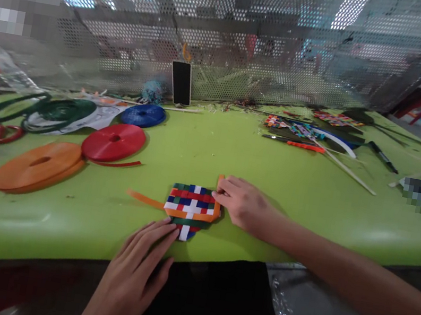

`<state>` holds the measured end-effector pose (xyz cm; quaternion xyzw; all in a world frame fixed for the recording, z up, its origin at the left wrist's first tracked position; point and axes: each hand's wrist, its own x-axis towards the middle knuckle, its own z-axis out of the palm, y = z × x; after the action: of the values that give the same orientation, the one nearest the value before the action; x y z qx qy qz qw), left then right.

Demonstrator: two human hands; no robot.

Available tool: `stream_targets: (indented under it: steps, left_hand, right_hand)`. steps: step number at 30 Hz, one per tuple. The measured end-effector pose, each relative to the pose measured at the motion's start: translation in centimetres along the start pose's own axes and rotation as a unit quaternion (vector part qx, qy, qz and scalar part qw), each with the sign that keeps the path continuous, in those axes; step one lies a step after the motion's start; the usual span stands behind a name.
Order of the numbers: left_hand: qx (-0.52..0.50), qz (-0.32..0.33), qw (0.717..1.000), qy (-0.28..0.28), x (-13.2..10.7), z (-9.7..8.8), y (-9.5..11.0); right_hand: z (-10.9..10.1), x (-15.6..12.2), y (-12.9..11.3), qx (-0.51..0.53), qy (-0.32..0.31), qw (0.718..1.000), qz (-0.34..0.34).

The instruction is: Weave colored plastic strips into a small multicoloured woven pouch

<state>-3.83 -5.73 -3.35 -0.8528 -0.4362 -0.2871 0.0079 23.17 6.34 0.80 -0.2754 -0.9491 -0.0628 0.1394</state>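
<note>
A small woven piece of coloured ribbon point(194, 202) in red, white, blue and green lies flat on the table near its front edge. An orange ribbon point(150, 201) crosses it, one loose end sticking out to the left, and turns upward at the right side. My right hand point(245, 206) pinches this orange ribbon at the weave's upper right corner. Stretched fingers of my left hand point(146, 254) rest on the lower left edge of the weave, pressing it from above. The right hand's fingertips partly cover the corner.
Rolls of orange point(18, 168), red point(102, 142), blue point(143, 115) and green ribbon point(63, 110) lie at left, with red-handled scissors point(8, 134). A phone point(181, 83) leans against the perforated metal screen point(235, 32). An orange-handled cutter point(305, 146) and a black pen point(383, 157) lie at right.
</note>
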Motion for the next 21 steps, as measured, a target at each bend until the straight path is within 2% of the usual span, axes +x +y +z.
stream_targets:
  steps: [6, 14, 19, 21]
  left_hand:
    - [0.029, 0.011, 1.000, -0.001, 0.5, 0.1, 0.2]
    - [0.022, 0.032, 0.998, 0.041, 1.0, 0.3, 0.5]
    - [0.017, 0.037, 0.999, 0.032, 1.5, -0.2, 0.9]
    - [0.006, 0.036, 0.998, 0.045, 1.9, -0.5, 1.2]
  right_hand:
    - [-0.1, 0.1, 0.0, 0.001, 0.000, 1.000, 0.002]
    - [0.2, 0.0, 0.3, 0.022, 0.047, 0.999, -0.005]
    - [0.1, 0.1, 0.6, 0.022, 0.064, 0.998, -0.019]
    - [0.0, 0.1, 0.6, 0.013, 0.065, 0.998, -0.022]
